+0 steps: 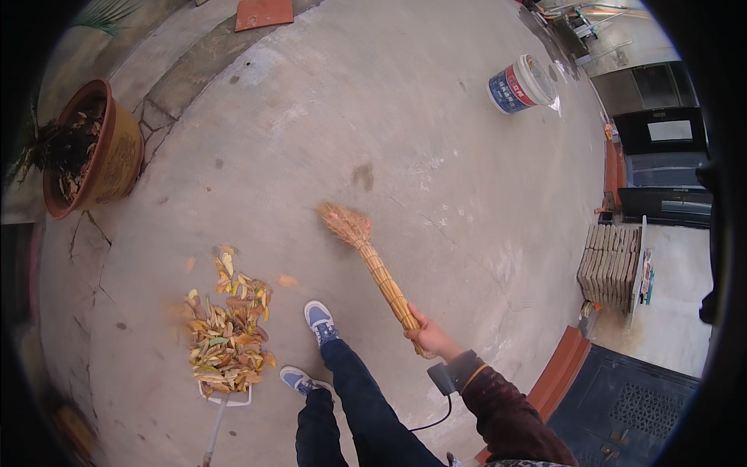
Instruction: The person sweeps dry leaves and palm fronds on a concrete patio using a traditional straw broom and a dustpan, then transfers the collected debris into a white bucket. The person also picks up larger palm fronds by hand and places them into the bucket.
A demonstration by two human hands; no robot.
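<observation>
Broom [378, 271] in right hand [431, 337]; leaf pile [228, 338] well left.

Spreads wide in soft, even light, with a grey concrete floor [475, 202] stained dark in spots, scuffed pale in others and cracked along the left. Includes a big pot [126, 167] with a red-brown rim at left and a flat red slab [264, 13] at upper left. Ends at right in a pale wall [681, 272], with a grey stack [607, 266] near it, dark panels [660, 167] farther up, and below, a dark door [587, 389] with a lattice panel [646, 409] and red sill [560, 362].
</observation>
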